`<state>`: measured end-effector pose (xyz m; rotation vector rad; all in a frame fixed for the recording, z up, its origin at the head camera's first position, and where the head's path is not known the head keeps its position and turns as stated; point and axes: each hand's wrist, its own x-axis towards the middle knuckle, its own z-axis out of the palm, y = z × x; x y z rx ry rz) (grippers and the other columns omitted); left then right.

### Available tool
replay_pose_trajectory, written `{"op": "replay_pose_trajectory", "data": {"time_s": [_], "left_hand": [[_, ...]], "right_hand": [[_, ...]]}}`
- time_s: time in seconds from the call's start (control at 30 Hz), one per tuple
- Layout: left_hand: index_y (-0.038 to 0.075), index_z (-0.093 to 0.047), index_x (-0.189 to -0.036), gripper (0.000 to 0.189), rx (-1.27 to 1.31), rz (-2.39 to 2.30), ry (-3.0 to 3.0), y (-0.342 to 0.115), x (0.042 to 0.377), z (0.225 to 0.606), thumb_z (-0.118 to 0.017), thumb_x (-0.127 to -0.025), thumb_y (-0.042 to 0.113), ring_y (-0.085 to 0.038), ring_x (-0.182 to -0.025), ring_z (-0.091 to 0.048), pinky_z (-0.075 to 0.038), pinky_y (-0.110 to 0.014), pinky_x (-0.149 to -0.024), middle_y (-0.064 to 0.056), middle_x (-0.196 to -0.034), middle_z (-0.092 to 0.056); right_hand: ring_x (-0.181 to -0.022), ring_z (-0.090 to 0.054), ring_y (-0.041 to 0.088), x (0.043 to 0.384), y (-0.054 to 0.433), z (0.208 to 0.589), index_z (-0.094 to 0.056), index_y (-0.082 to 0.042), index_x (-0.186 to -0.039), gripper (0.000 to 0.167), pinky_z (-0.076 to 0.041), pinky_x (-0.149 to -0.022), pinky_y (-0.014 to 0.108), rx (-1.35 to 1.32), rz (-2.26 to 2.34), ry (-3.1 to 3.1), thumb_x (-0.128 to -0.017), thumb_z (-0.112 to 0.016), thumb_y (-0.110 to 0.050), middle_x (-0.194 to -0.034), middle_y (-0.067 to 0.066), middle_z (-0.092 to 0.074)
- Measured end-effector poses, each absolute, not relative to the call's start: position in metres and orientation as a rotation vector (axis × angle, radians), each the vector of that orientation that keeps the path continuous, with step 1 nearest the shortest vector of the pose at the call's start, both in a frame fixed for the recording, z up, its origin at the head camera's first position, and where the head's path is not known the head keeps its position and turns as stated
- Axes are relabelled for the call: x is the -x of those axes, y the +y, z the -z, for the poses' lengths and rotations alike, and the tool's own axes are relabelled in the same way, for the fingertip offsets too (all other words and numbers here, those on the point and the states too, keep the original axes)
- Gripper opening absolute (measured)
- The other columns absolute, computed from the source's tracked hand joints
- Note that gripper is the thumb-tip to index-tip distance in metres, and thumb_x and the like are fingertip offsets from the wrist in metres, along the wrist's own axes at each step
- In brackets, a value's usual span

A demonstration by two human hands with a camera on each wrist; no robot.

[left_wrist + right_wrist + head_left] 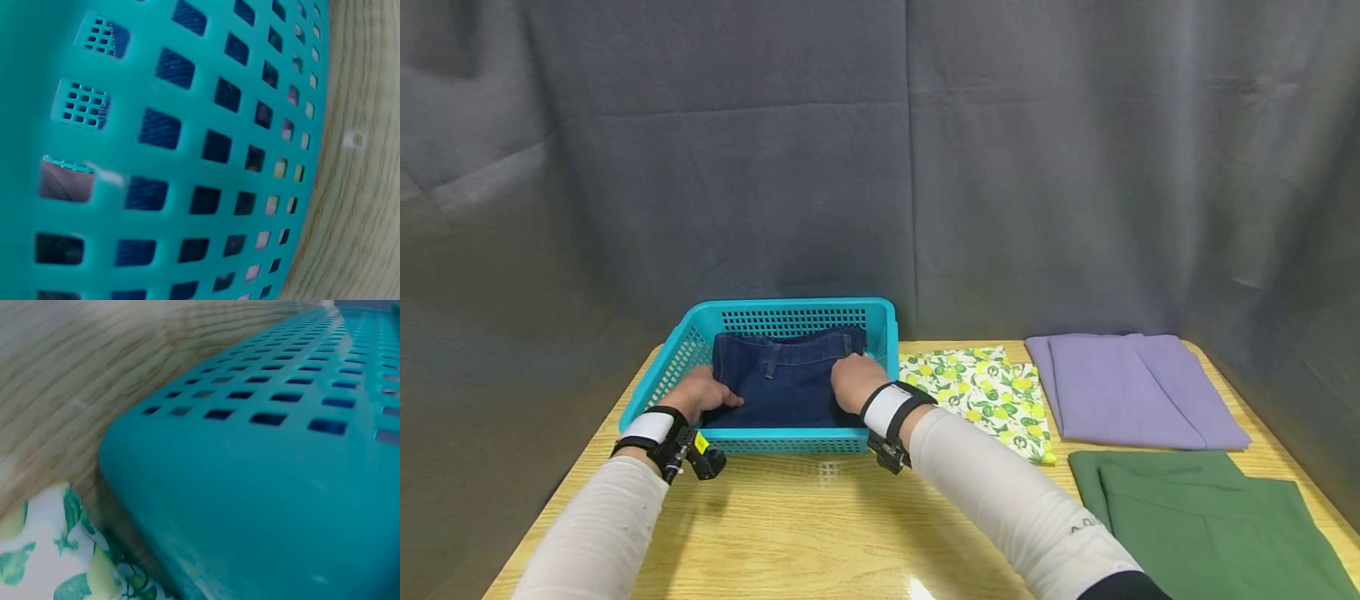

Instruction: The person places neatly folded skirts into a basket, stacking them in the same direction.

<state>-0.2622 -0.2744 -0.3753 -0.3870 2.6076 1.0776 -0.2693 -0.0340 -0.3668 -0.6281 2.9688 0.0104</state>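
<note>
Folded dark blue jeans [790, 379] lie in a turquoise plastic basket [805, 306], waistband and belt loops toward the back. My left hand [700, 392] holds their left side, with a digit laid over the denim and the other fingers partly hidden. At the right side, my right hand [855, 382] grips the denim with curled fingers; its fingertips are out of sight. Both wrist views look at the basket's outside. Blue denim shows through the holes of the basket wall [250, 115] in the left wrist view. The right wrist view shows a basket corner [231, 487].
Right of the basket lies a lemon-print folded cloth [981, 396], close to its wall. Beyond it are a folded purple cloth [1142, 387] and a folded green cloth [1217, 517]. Grey curtains [880, 167] hang behind and beside the wooden table [820, 533].
</note>
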Motion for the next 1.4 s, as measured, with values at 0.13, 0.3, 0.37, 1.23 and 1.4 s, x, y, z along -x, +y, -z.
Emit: {"op": "replay_pose_trajectory", "data": {"time_s": [0.13, 0.3, 0.37, 1.23, 1.4], "left_hand": [[-0.017, -0.004, -0.151, 0.089, 0.425, -1.07, 2.613, -0.274, 0.263, 0.375, -0.066, -0.089, 0.0, -0.055, -0.144, -0.018, -0.028, -0.059, -0.118, -0.04, -0.155, -0.01], [-0.015, -0.043, -0.134, 0.051, 0.44, -1.032, 2.699, -0.281, 0.259, 0.374, -0.064, -0.091, 0.0, -0.049, -0.113, -0.058, -0.056, -0.049, -0.091, -0.039, -0.124, -0.051], [-0.004, -0.057, -0.096, 0.012, 0.418, -1.01, 2.749, -0.286, 0.258, 0.372, -0.065, -0.091, 0.003, -0.034, -0.079, -0.064, -0.056, -0.036, -0.068, -0.021, -0.085, -0.057], [0.006, -0.071, -0.112, 0.021, -0.74, -0.91, 3.257, -0.161, 0.194, 0.337, -0.069, -0.092, 0.011, -0.019, -0.089, -0.071, -0.058, -0.038, -0.079, -0.008, -0.103, -0.075], [0.011, -0.069, -0.117, 0.024, -1.168, -0.812, 3.149, -0.113, 0.175, 0.347, -0.067, -0.094, 0.013, -0.017, -0.106, -0.069, -0.058, -0.034, -0.089, -0.004, -0.116, -0.071]], "right_hand": [[-0.099, -0.071, 0.023, 0.269, -0.033, 0.368, -0.074, -0.009, -0.106, 0.022, -0.05, -0.106, 0.034, 0.631, -0.037, 2.981, -0.101, -0.052, -0.011, -0.105, 0.007, -0.075], [-0.091, -0.071, 0.024, 0.266, -0.028, 0.361, -0.073, -0.007, -0.103, 0.021, -0.059, -0.083, 0.034, 0.708, 0.004, 2.993, -0.1, -0.052, -0.009, -0.1, 0.01, -0.074], [-0.089, -0.071, 0.025, 0.264, -0.024, 0.356, -0.071, -0.006, -0.102, 0.019, -0.06, -0.076, 0.034, 0.752, 0.03, 2.982, -0.1, -0.052, -0.008, -0.098, 0.011, -0.073], [-0.098, -0.071, 0.024, 0.238, 0.18, 0.354, -0.068, -0.007, -0.12, 0.026, -0.06, -0.08, 0.032, 1.096, 0.84, 2.724, -0.094, -0.065, -0.011, -0.113, 0.01, -0.073], [-0.111, -0.066, 0.033, 0.237, 0.202, 0.367, -0.068, -0.005, -0.121, 0.029, -0.056, -0.093, 0.046, 1.08, 0.673, 2.81, -0.093, -0.067, -0.014, -0.122, 0.013, -0.069]]}}
